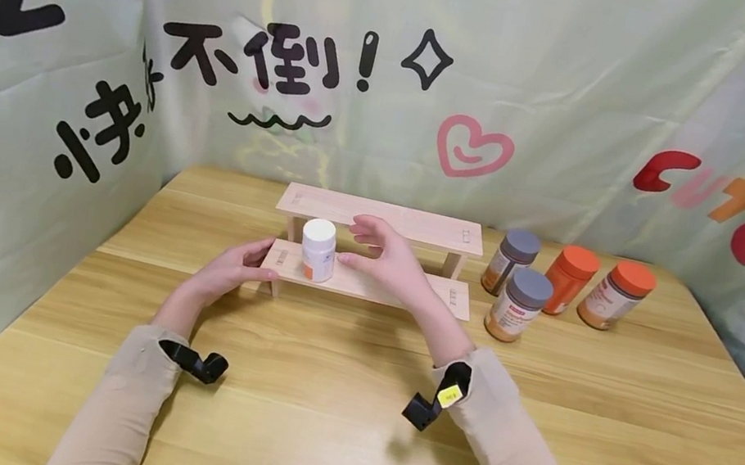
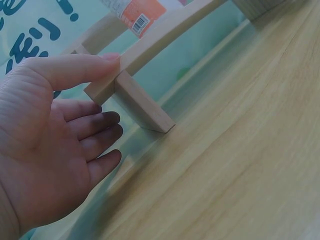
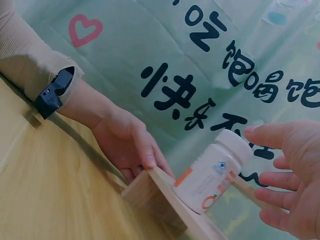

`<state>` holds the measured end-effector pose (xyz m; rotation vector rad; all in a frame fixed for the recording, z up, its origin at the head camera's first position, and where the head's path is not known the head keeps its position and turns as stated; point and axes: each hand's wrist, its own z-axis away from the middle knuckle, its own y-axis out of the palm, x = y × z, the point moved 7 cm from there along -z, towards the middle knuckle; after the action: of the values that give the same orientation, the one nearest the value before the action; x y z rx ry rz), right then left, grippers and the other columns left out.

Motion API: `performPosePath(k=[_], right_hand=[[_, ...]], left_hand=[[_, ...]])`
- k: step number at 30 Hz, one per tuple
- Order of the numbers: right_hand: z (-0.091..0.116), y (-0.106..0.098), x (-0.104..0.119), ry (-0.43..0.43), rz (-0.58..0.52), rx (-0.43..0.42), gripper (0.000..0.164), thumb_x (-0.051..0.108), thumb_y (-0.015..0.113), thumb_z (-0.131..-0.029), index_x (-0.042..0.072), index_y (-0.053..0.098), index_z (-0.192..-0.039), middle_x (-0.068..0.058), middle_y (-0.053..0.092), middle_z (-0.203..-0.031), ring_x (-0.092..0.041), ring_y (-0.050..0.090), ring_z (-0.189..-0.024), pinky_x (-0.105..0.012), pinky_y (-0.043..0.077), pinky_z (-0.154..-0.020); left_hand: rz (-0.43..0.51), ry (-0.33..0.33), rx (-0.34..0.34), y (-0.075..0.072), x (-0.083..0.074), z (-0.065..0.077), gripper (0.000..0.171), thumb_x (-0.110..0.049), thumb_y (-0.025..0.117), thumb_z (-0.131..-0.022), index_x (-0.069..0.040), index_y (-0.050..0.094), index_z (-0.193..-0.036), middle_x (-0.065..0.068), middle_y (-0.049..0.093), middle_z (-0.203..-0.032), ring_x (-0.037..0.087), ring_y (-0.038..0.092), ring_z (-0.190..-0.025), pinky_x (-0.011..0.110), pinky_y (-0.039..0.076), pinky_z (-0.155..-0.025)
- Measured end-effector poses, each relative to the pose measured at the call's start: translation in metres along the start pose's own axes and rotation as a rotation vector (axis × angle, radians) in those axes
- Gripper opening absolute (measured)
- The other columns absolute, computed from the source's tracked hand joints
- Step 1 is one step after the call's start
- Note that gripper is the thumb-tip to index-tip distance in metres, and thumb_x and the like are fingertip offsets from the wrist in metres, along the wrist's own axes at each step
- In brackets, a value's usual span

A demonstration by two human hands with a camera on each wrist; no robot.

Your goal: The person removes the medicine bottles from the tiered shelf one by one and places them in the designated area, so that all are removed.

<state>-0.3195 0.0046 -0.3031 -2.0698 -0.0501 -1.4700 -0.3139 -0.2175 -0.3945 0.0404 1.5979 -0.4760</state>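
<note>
A white pill bottle (image 1: 318,250) with an orange-marked label stands upright near the left end of the lower step of a two-step wooden shelf (image 1: 368,288). My left hand (image 1: 230,269) holds that step's left end, the thumb along its front edge; in the left wrist view the other fingers of the left hand (image 2: 65,135) curl by the end. To the bottle's right is my right hand (image 1: 391,261), fingers spread and loosely bent, with nothing in its grasp. Its thumb is close to the bottle (image 3: 212,172); whether they touch I cannot tell.
Right of the shelf stand two grey-lidded bottles (image 1: 519,304) and two orange-lidded bottles (image 1: 616,295). The shelf's upper step (image 1: 382,218) rises behind the lower one. A printed curtain (image 1: 565,75) hangs behind the wooden table (image 1: 309,421).
</note>
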Motion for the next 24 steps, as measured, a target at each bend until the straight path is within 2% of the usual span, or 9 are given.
performPosePath(k=[4, 9, 17, 24], right_hand=[[-0.004, 0.008, -0.002, 0.000, -0.028, -0.005, 0.062, 0.013, 0.073, -0.081, 0.001, 0.043, -0.134, -0.015, 0.054, -0.126, -0.027, 0.051, -0.115, -0.040, 0.040, -0.097], [-0.007, 0.017, -0.006, 0.007, -0.047, -0.005, 0.060, 0.013, 0.072, -0.081, 0.001, 0.044, -0.133, -0.015, 0.055, -0.124, -0.027, 0.053, -0.112, -0.039, 0.042, -0.095], [-0.012, 0.030, -0.006, -0.012, -0.024, -0.003, 0.061, 0.011, 0.073, -0.080, -0.001, 0.044, -0.133, -0.015, 0.057, -0.121, -0.027, 0.056, -0.107, -0.038, 0.044, -0.092], [-0.016, 0.034, -0.006, -0.016, 0.024, -0.037, 0.061, 0.012, 0.075, -0.078, 0.000, 0.046, -0.131, -0.013, 0.059, -0.116, -0.024, 0.058, -0.101, -0.037, 0.046, -0.088]], left_hand=[[-0.008, -0.003, -0.013, -0.001, 0.001, -0.001, 0.075, -0.012, 0.061, -0.088, 0.005, 0.016, -0.146, 0.024, 0.021, -0.148, 0.035, 0.021, -0.136, 0.047, 0.015, -0.110], [0.020, 0.001, 0.003, 0.000, 0.001, 0.000, 0.075, -0.009, 0.060, -0.088, 0.005, 0.014, -0.146, 0.026, 0.023, -0.147, 0.036, 0.025, -0.134, 0.048, 0.018, -0.109], [-0.008, -0.003, -0.007, -0.001, 0.001, 0.000, 0.076, -0.013, 0.061, -0.088, 0.005, 0.015, -0.146, 0.025, 0.021, -0.148, 0.035, 0.020, -0.136, 0.047, 0.015, -0.110], [-0.004, -0.009, -0.007, -0.001, 0.002, -0.001, 0.077, -0.011, 0.061, -0.088, 0.007, 0.013, -0.145, 0.026, 0.018, -0.148, 0.036, 0.019, -0.136, 0.047, 0.014, -0.110]])
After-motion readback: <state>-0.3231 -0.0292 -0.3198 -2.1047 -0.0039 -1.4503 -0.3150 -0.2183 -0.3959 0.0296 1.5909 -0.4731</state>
